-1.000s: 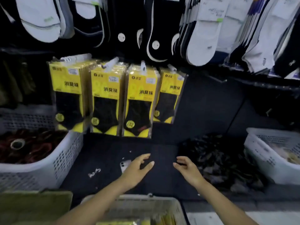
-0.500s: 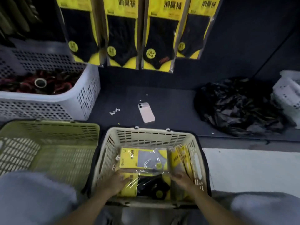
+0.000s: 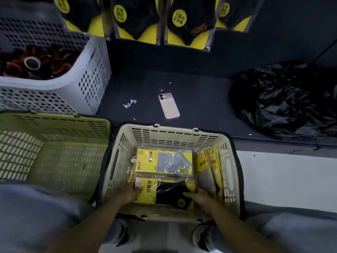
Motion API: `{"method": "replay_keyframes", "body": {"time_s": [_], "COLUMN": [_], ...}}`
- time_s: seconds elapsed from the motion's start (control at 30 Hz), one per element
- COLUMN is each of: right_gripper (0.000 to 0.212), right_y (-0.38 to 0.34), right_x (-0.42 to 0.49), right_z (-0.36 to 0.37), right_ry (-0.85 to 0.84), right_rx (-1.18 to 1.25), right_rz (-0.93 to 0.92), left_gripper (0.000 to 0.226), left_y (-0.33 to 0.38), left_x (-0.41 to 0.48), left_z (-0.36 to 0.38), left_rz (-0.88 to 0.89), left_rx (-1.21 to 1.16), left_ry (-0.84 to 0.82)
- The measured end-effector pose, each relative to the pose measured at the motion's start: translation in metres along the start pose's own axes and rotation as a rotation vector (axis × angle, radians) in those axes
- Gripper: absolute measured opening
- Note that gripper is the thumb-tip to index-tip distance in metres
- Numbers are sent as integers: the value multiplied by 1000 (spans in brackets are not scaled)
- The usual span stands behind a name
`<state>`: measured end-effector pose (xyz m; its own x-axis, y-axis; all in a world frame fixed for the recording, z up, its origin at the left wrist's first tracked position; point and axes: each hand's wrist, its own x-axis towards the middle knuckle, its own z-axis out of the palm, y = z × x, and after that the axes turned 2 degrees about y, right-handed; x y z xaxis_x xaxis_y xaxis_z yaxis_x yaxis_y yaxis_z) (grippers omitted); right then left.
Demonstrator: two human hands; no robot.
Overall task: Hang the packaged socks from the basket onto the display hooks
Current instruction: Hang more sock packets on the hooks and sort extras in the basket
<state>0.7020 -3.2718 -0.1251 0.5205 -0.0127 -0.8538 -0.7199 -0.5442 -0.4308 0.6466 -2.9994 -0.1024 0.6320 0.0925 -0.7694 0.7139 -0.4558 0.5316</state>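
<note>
A cream plastic basket stands on the floor below me. Inside lie yellow sock packs: a black-sock pack nearest me, a grey-sock pack beyond it, and several packs standing on edge at the right. My left hand holds the left end of the black-sock pack. My right hand lies on its right end, with the fingers partly hidden. Hung yellow packs of black socks fill the top of the view; their hooks are out of frame.
A green basket stands left of the cream one. A white crate of red and black items sits on the dark shelf, along with a pink phone, small white hooks and a crumpled black plastic bag.
My view dropped from the display wall to the basket. Both hands went down from above the shelf into the basket and onto the black-sock pack.
</note>
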Motion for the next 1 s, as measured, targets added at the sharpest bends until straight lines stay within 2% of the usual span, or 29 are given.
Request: {"method": "replay_keyframes", "body": {"time_s": [0.17, 0.3, 0.37, 0.47, 0.53, 0.63, 0.67, 0.73, 0.8, 0.87, 0.93, 1.0], "right_gripper": [43, 55, 59, 88, 102, 89, 83, 75, 71, 65, 60, 53], "right_y": [-2, -19, -33, -59, -77, -109, -120, -140, -158, -171, -184, -195], "right_x": [-2, -16, -28, -48, -61, -89, -100, -119, -136, -152, -171, -185], "right_z": [-7, -10, -17, -36, -51, -68, -72, -78, -80, -82, -84, -93], "right_ry": [-45, -149, -191, -156, -131, -119, -146, -190, -202, -260, -287, -136], "right_rx": [66, 224, 277, 262, 357, 553, 619, 737, 834, 896, 911, 858], "right_rz": [-13, -74, -124, -125, -206, -340, -383, -462, -514, -566, -632, -750], "left_gripper": [33, 41, 53, 62, 62, 49, 53, 66, 59, 45, 38, 32], "left_y": [2, 13, 24, 49, 69, 104, 118, 148, 182, 214, 239, 260], "left_x": [0, -8, -13, -25, -34, -50, -57, -72, -89, -107, -122, -136], "left_z": [-7, -14, -17, -29, -44, -71, -78, -88, -87, -80, -77, -85], "left_rz": [-56, -45, -41, 11, 84, 242, 293, 388, 503, 609, 712, 798], "left_rx": [-89, -237, -256, -326, -434, -763, -928, -1156, -1140, -1067, -1042, -1005], "left_ry": [65, 93, 141, 251, 318, 454, 441, 307, 149, 76, 100, 183]}}
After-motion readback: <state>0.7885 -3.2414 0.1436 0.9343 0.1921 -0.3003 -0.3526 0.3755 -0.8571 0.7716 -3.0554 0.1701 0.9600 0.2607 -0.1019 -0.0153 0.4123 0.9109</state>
